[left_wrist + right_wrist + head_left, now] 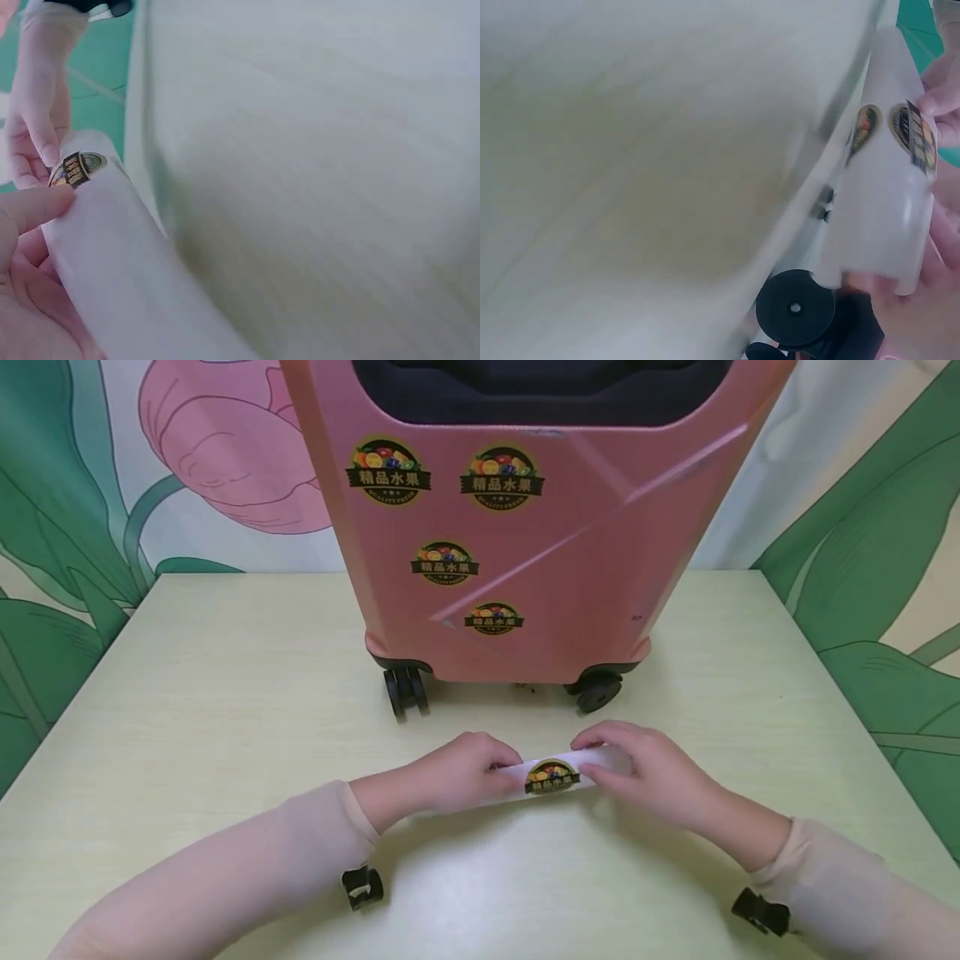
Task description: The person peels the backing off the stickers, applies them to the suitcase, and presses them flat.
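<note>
Head view: the left hand [468, 772] and right hand [660, 772], each closed round one part, hold a curved white sheet [613, 762] over the table [210, 693], whose surface extends toward both side edges. The sheet's sticker [552, 777] and four on the pink suitcase [570, 568] read "精品水果".

Left wrist view: the thumb [41, 208] touches the sticker.

Right wrist view: two stickers show.

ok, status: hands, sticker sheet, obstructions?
Left hand, right hand: both gripping sticker sheet. Sheet curved, stickers outward. Suitcase stands beyond; no obstruction seen.
</note>
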`<state>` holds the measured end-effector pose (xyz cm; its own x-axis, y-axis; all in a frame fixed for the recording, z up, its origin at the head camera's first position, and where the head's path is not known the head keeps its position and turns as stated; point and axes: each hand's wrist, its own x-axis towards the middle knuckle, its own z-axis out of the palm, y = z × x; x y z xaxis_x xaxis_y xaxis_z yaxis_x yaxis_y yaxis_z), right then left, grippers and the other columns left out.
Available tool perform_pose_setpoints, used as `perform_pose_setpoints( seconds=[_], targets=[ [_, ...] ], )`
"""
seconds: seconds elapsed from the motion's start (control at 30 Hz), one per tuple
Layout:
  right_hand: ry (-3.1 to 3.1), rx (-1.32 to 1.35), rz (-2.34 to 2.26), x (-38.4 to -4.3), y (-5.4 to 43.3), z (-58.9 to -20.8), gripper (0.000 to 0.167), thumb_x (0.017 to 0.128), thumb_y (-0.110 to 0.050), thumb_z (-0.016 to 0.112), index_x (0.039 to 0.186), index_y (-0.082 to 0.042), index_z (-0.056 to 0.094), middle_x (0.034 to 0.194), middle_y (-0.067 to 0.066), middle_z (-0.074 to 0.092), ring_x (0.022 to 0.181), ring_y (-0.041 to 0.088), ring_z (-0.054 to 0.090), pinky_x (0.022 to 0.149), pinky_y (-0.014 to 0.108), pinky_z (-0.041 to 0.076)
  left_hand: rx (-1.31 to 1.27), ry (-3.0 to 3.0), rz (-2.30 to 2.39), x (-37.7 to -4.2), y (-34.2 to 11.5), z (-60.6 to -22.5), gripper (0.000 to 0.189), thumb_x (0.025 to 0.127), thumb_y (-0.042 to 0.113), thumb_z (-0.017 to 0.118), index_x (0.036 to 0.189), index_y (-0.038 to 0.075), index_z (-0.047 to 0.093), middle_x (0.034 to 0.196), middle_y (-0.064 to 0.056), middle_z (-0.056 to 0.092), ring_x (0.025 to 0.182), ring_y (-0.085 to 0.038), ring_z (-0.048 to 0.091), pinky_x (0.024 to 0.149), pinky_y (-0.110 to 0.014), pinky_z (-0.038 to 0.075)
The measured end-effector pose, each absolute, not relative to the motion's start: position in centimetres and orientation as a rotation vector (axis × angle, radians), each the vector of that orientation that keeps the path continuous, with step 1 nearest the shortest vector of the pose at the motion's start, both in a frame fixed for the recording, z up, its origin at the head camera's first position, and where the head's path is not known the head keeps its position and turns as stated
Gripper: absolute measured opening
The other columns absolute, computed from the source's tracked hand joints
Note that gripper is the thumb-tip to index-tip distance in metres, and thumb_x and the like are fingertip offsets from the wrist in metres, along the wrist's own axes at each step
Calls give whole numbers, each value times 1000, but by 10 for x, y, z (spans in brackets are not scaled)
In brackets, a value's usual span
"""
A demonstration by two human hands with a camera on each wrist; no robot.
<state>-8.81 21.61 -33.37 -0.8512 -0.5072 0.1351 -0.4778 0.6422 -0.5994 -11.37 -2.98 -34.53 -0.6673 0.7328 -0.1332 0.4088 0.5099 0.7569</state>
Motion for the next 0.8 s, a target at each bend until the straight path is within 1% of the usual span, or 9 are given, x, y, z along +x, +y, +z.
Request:
perform_pose_setpoints(
  seconds=[0.07,0.13,0.2,0.27,0.37,0.4,0.5,0.63,0.8],
  targets=[
    [2887,-863,-1059,-89,215,-334,25,81,-7,72,105,-10,65,109,0,63,103,19,56,86,40,46,878,2285,1070,-115,-31,-344,10,89,14,63,85,10,71,70,8,59,61,-5,44,58,-20,38],
    [2967,-907,-1101,-89,214,-335,29,77,-4,74,104,-8,66,112,2,61,108,20,53,89,35,44,819,2251,1141,-116,-31,-344,11,89,14,62,87,7,71,75,6,62,64,-5,48,59,-19,41],
    [3020,-981,-1151,-89,213,-337,30,73,-1,77,101,-7,67,110,2,60,107,19,52,90,27,42,741,2207,1218,-116,-31,-344,14,89,15,62,90,5,72,76,3,63,64,-5,51,59,-20,44],
    [3047,-1076,-1208,-87,210,-339,29,70,-1,79,96,-8,69,104,0,60,101,18,51,85,21,40,664,2159,1295,-115,-31,-346,17,90,15,61,92,2,72,78,0,65,65,-6,54,59,-22,46],
    [3024,-1243,-1305,-85,203,-342,18,76,-17,78,91,-9,71,92,-2,58,91,16,49,78,19,38,544,2078,1409,-113,-28,-348,19,90,15,61,95,0,71,80,-2,66,66,-7,55,60,-24,47],
    [3012,-1293,-1330,-84,200,-343,18,79,-23,75,90,-9,72,89,-2,58,88,16,49,76,20,38,510,2043,1450,-112,-27,-349,20,90,15,61,96,-1,71,81,-2,66,67,-8,56,60,-24,47],
    [3001,-1379,-1368,-82,193,-348,32,87,-40,61,88,-9,73,85,-3,57,83,16,48,73,22,36,410,1923,1558,-109,-23,-351,24,92,17,60,98,-3,69,81,-2,66,68,-9,56,61,-24,47],
    [3038,-1376,-1381,-81,189,-350,40,87,-44,58,88,-7,73,84,-2,58,82,17,50,73,21,37,303,1733,1681,-105,-18,-351,28,93,17,57,105,-7,64,83,-3,66,70,-10,60,63,-25,49],
    [3049,-1358,-1405,-81,187,-348,41,87,-43,58,88,-5,73,83,-2,58,82,17,50,73,21,38,243,1612,1745,-102,-15,-350,30,91,9,59,115,-9,60,94,-6,67,80,-11,62,72,-27,51]
  ],
)
